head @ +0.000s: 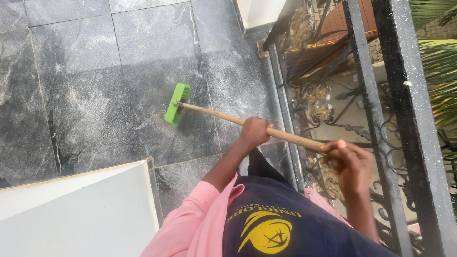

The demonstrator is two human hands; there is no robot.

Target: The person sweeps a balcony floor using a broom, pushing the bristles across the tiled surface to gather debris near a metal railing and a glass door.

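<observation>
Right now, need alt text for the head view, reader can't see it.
Seen from above, a person grips a long wooden broom handle with both hands, left hand lower and right hand near the top, its bright green plastic brush head resting on dark grey marbled stone floor tiles. A black wrought-iron railing runs along the right.

A person's left hand (pixel 254 132) and right hand (pixel 350 162) grip a wooden broom handle (pixel 247 123); its green brush head (pixel 176 103) rests on dark stone floor (pixel 95 85) toward ten o'clock, black railing (pixel 404 104) at three.
</observation>
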